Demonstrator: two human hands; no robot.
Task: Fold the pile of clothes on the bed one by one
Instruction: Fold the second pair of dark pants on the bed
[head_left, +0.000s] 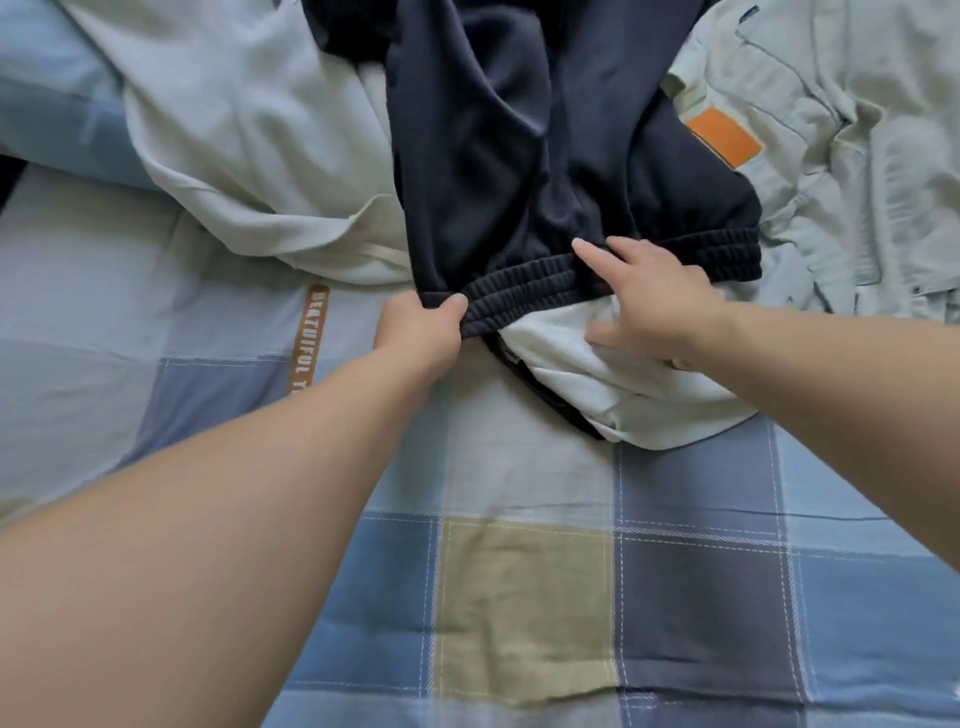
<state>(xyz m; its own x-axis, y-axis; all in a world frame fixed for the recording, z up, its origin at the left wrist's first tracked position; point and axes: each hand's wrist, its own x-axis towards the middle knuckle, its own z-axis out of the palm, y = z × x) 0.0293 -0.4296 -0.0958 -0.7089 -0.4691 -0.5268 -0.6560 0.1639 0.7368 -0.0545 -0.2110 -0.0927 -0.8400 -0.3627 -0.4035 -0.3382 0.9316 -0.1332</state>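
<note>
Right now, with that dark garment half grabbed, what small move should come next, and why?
Probably the right hand should close on the waistband. The left hand grips its left end, but the right hand's fingers only lie straight on it. The dark garment sits bunched over a white garment; two grips could draw it onto the checked bedspread.

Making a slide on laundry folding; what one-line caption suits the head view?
Left hand grips the elastic waistband of a navy garment; right hand rests open across it, thumb on a white garment.

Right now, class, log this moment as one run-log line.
left hand grips navy trousers waistband | right hand open, touching waistband | white garment underneath
</note>
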